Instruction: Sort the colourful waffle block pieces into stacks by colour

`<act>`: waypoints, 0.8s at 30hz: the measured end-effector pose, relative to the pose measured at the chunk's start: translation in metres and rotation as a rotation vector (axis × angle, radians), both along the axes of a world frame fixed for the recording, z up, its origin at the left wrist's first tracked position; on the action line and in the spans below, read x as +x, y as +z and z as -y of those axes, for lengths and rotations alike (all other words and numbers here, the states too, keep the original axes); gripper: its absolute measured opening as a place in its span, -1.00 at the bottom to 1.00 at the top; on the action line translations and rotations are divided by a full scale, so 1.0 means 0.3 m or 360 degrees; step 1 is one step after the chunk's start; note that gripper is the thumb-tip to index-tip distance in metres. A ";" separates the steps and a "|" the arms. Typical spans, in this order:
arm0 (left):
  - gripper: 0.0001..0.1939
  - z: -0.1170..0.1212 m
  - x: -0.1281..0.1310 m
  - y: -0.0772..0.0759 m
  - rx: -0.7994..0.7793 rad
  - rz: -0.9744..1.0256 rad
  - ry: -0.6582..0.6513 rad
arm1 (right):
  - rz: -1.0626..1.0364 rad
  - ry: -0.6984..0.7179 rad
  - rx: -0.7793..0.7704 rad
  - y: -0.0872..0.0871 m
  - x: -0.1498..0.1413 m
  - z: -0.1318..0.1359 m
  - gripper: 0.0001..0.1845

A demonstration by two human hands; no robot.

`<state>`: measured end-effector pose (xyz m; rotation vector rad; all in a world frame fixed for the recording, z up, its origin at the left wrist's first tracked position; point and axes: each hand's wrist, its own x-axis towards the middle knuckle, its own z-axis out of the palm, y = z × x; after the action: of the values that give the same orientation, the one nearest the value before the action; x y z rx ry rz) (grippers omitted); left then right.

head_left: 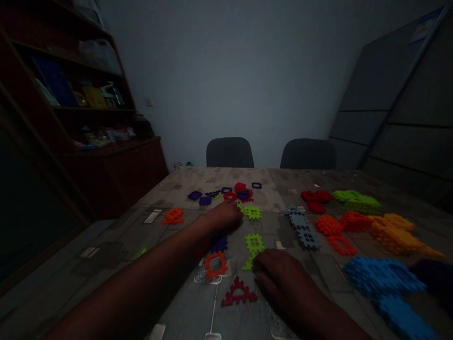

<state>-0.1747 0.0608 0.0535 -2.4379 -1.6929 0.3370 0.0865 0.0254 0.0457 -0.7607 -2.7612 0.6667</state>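
My left hand (225, 215) reaches across the scattered plastic interlocking pieces, its fingers curled beside a lime-green square piece (252, 212). What its fingertips hold, if anything, is hidden. My right hand (278, 269) is low over the table, with closed fingers on the edge of a lime-green interlocking piece (248, 262). Just above that one lies a lime-green window piece (254, 242), touching it. Between my arms are an orange square frame (215, 265), a dark red triangular piece (239, 293) and a purple piece (219, 244), partly covered by my left arm.
Sorted piles line the right: red (314, 197), lime-green (357, 200), grey (303, 229), orange (330, 225), yellow (396, 233) and blue (384, 276). Purple pieces (205, 200) and red pieces (240, 187) lie farther back, an orange piece (173, 216) at left. Two chairs (230, 152) stand behind the table.
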 end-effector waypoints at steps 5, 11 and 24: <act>-0.81 -0.017 -0.010 0.005 -0.0029 0.0134 0.0010 | 0.0014 0.0010 0.0028 -0.007 -0.001 -0.011 -0.86; -0.86 0.060 -0.005 0.077 -0.0009 0.0462 0.0260 | 0.0073 -0.0077 0.0066 0.031 -0.004 -0.028 -0.80; -0.87 0.475 0.199 0.008 -0.0154 0.1198 0.0905 | -0.0112 -0.0022 -0.0229 -0.011 -0.003 0.035 -0.78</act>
<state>-0.1149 -0.0819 0.0558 -2.2278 -2.7171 -0.5349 0.0856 0.0148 0.0424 -0.7681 -2.6647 0.8800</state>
